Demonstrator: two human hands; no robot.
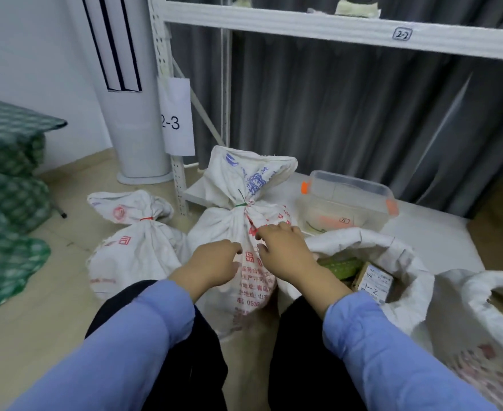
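The tied sack (229, 226) stood upright on the floor (51, 292), against the front edge of the low shelf (437, 238), directly ahead of you and between your knees. Its long axis ran vertical, with the neck bound by a green tie (241, 204) above and beyond both hands. Your right hand (284, 250) was the nearer to that tie, palm down, its fingers (266, 231) bent onto the cloth just below the knot; whether they pinched cloth could not be told. Your left hand (214, 264) lay lower on the sack's left face, fingers (235, 247) loosely bent and touching it, holding nothing. In my judgement, reaching the tie called for a short move up and forward.
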